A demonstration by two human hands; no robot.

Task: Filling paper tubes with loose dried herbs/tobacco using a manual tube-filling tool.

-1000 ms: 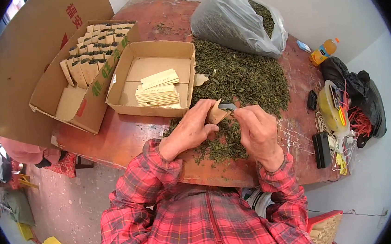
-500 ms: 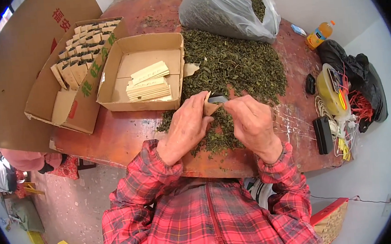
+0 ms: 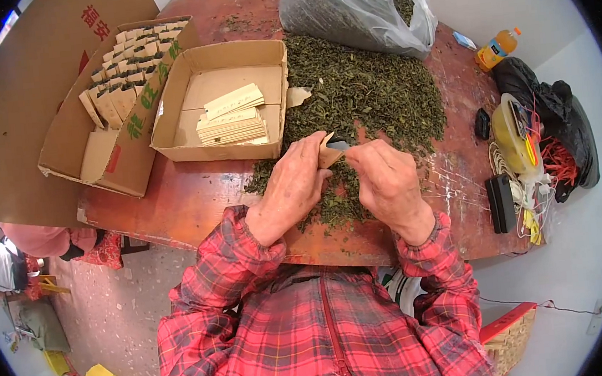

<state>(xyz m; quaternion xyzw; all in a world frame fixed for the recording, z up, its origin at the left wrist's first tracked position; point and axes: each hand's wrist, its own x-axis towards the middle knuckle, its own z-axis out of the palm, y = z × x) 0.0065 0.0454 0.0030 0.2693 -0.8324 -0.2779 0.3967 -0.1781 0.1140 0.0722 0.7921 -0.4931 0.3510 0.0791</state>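
The paper packet [image 3: 328, 157] opens rightward — its long axis partly hidden.

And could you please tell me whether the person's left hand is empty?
No, the left hand is holding a small tan paper packet.

table [image 3: 460, 210] passable rightward; bag [image 3: 347, 16] apparently blocks far side.

This scuffed red table [image 3: 153, 212] carries loose dried leaves [image 3: 372, 99], a translucent plastic bag [image 3: 336, 13], a long carton [image 3: 134, 167] beside a shallower cardboard tray [image 3: 216, 153], an orange drink bottle [image 3: 497, 50] and a black case [image 3: 500, 205].
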